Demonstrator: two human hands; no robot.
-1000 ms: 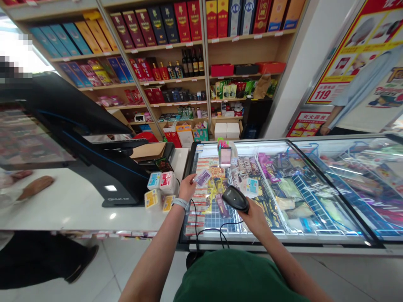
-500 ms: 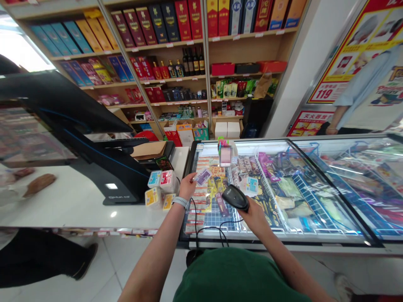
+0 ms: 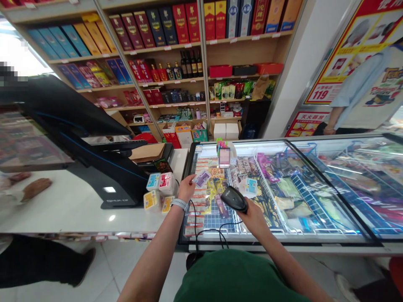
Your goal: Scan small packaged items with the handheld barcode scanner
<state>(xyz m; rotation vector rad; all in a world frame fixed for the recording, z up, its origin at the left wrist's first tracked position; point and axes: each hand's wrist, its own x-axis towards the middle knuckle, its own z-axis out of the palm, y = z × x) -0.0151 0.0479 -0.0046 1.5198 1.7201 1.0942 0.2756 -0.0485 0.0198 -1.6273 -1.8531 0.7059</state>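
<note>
Well, the left hand point(image 3: 188, 188) pinches a small flat packet point(image 3: 202, 178) between thumb and fingertips, holding it up over the glass of a freezer point(image 3: 277, 242), while the right hand point(image 3: 254, 217) wraps closed around a black barcode scanner point(image 3: 234, 199), its nose angled toward the packet. The scanner's coiled cable point(image 3: 231, 222) loops over the glass beside the left forearm point(image 3: 154, 256). Tubs point(image 3: 166, 183) are stacked at the edge of the white surface point(image 3: 63, 209), just left of that hand. So lightly held, the packet could slip onto the glass, and a sideways swing of the forearm could snag the cable and jerk the scanner
</note>
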